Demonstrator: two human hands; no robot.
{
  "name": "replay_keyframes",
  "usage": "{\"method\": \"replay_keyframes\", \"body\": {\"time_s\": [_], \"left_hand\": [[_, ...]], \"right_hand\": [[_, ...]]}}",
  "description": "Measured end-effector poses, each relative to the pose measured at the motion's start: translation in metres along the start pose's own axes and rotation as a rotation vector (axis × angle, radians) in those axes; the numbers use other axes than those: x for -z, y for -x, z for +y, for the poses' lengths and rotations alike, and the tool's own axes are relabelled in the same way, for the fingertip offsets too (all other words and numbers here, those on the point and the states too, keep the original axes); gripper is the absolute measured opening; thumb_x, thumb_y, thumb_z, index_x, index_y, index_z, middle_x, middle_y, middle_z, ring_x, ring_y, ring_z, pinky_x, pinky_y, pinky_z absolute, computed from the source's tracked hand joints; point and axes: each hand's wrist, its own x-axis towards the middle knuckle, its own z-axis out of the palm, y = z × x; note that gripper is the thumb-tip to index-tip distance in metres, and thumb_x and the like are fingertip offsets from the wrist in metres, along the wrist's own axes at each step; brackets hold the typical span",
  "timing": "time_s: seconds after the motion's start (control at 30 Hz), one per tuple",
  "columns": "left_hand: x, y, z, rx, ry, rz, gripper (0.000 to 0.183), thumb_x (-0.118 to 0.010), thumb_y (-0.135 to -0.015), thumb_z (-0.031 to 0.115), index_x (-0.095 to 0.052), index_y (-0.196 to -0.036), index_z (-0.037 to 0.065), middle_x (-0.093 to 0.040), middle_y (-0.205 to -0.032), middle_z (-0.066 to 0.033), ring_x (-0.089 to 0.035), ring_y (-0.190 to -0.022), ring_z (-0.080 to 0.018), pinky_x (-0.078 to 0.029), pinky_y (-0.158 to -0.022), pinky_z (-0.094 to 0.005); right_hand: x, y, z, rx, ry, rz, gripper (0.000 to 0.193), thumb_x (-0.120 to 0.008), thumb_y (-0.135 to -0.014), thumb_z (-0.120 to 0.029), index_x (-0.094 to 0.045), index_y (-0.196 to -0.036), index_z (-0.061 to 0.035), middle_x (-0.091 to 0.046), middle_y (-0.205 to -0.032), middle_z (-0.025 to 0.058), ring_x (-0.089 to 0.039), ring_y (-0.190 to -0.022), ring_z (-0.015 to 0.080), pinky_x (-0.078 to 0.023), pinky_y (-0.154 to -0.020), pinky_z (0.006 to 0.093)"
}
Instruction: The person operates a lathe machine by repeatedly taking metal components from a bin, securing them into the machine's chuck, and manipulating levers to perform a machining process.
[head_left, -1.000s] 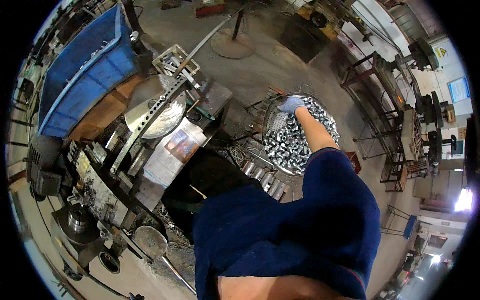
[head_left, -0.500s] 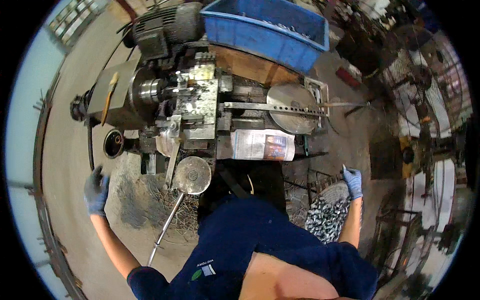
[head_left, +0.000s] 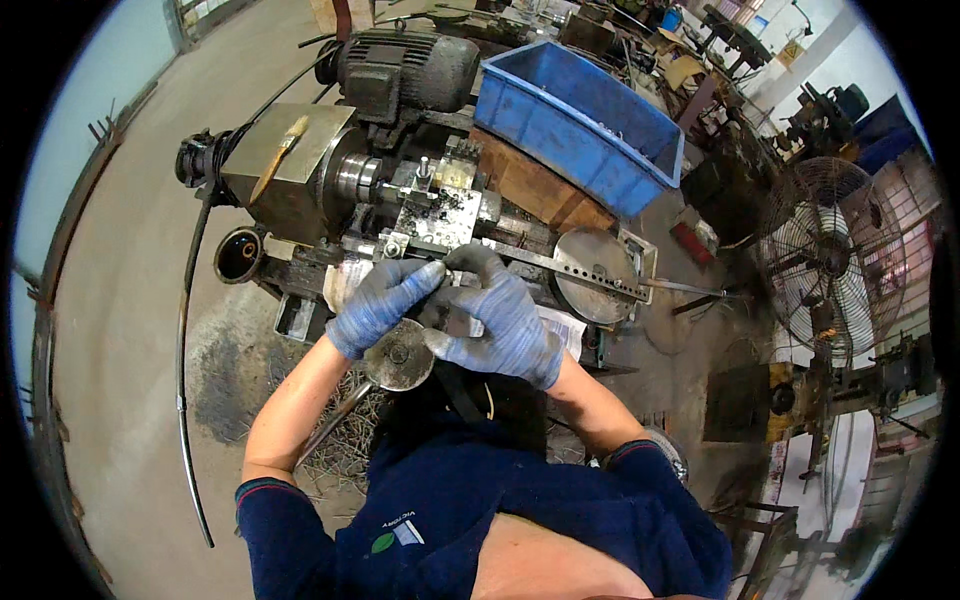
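Both my hands wear blue-grey work gloves and meet in front of a small lathe (head_left: 440, 215). My left hand (head_left: 385, 300) has its fingers drawn together and pointing right, their tips by the fingers of my right hand. My right hand (head_left: 505, 325) is bent inward with curled fingers, its thumb lower down. A small piece seems to lie between the fingertips, but the gloves hide its kind. Beyond them are the lathe's chuck (head_left: 357, 180) and a slide plate strewn with dark chips. Below my left hand is a round metal plate (head_left: 400, 358) on a rod.
A blue bin (head_left: 580, 130) stands behind the lathe, right of the motor (head_left: 405, 80). A brush (head_left: 280, 157) lies on the headstock cover. A perforated bar (head_left: 570, 270) crosses a round disc (head_left: 590, 295). Newspaper (head_left: 565, 328) lies near my right hand. A large fan (head_left: 830, 250) stands right.
My hands were wide apart, the left beside the lathe and the right near a basket of small metal pieces. Both have come together in front of the lathe. The view has shifted.
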Motion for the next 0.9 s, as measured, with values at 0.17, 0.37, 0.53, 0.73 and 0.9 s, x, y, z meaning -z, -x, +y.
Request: {"method": "replay_keyframes", "body": {"time_s": [0.17,0.37,0.53,0.73,0.9], "left_hand": [[0.028,0.001,0.011,-0.038,-0.447,0.001,0.041,-0.054,-0.089,0.038,-0.062,-0.085,-0.002,-0.057,-0.069,-0.0032,-0.05,-0.065,-0.0096,-0.043,-0.06,-0.0275],[0.108,0.035,0.034,-0.042,-0.635,0.236,0.037,-0.056,-0.088,0.034,-0.062,-0.099,0.0,-0.064,-0.083,-0.0101,-0.058,-0.077,-0.0169,-0.047,-0.071,-0.0317],[0.21,0.123,0.016,0.086,-0.706,0.722,0.033,-0.056,-0.089,0.03,-0.063,-0.097,-0.001,-0.066,-0.084,-0.0113,-0.061,-0.077,-0.0187,-0.047,-0.071,-0.0328],[0.284,0.26,-0.061,0.497,-1.39,0.871,0.032,-0.057,-0.084,0.034,-0.065,-0.096,0.006,-0.064,-0.086,-0.0171,-0.062,-0.082,-0.0311,-0.048,-0.074,-0.0389],[0.271,0.29,-0.133,0.303,-1.274,1.016,0.043,-0.058,-0.082,0.036,-0.062,-0.101,-0.001,-0.063,-0.093,-0.0219,-0.061,-0.085,-0.0332,-0.047,-0.076,-0.0403]], "right_hand": [[-0.012,-0.026,0.011,0.062,0.169,-0.173,0.045,-0.067,-0.071,-0.047,-0.067,-0.089,-0.0062,-0.05,-0.117,0.0241,-0.05,-0.105,0.0399,-0.04,-0.092,0.0444],[-0.025,-0.1,0.035,0.176,0.585,-0.227,0.053,-0.062,-0.075,-0.051,-0.067,-0.088,0.0003,-0.055,-0.105,0.0246,-0.056,-0.092,0.0373,-0.046,-0.085,0.0428],[-0.06,-0.161,0.069,-0.043,0.729,-0.537,0.059,-0.061,-0.072,-0.054,-0.067,-0.082,0.0032,-0.061,-0.085,0.0231,-0.058,-0.085,0.0355,-0.047,-0.078,0.0421],[-0.088,-0.171,0.096,-0.106,0.72,-0.467,0.062,-0.061,-0.068,-0.058,-0.067,-0.093,-0.0014,-0.062,-0.095,0.0223,-0.059,-0.09,0.0351,-0.046,-0.081,0.0442],[-0.091,-0.187,0.093,-0.203,0.555,-0.441,0.059,-0.055,-0.073,-0.058,-0.067,-0.088,-0.0017,-0.063,-0.088,0.0252,-0.061,-0.083,0.0372,-0.049,-0.079,0.0409]]}}
